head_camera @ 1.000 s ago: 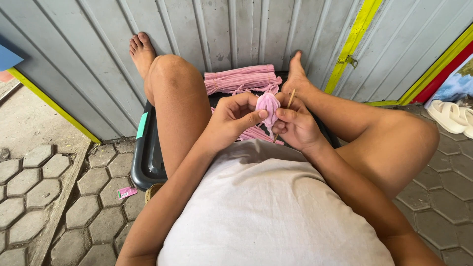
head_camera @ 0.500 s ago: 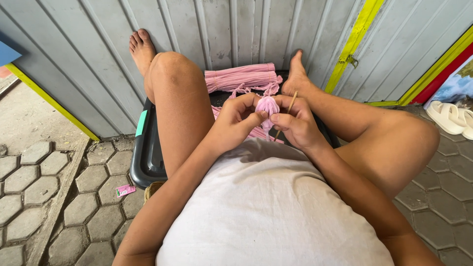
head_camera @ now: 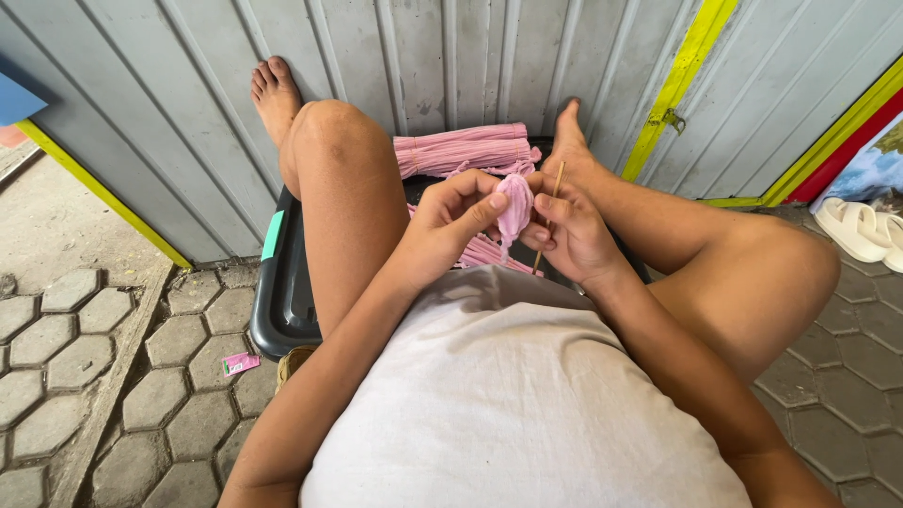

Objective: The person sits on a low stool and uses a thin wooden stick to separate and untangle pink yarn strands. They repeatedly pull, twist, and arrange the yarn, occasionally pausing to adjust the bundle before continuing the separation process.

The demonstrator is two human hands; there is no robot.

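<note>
The ground was paved with grey hexagonal blocks point(head_camera: 141, 376), and a grey corrugated metal wall point(head_camera: 188, 85) with yellow trim stood close in front of the seated person, whose two bare feet were braced against it. A black plastic tray point(head_camera: 282, 310) lay on the paving between the legs, its far end against the wall. One small pink scrap point(head_camera: 240, 363) lay on the blocks beside the tray, and a pair of pale sandals point(head_camera: 861, 230) sat well off to the right.

In the tray I counted one tied bundle of pink strips point(head_camera: 466, 149), lying crosswise with its long axis running left to right along the wall, plus a looser heap of the same strips nearer the body, partly hidden by the hands.

The left hand point(head_camera: 447, 226) was curled, thumb and forefinger pinched on a small pink crumpled piece point(head_camera: 515, 209) held up above the tray, between both hands. That piece hung with its long axis roughly vertical, narrowing toward the bottom. The right hand point(head_camera: 569, 235) was closed around one thin wooden stick point(head_camera: 547, 212), which stood nearly upright, its top tipped slightly right, just beside the pink piece.
</note>
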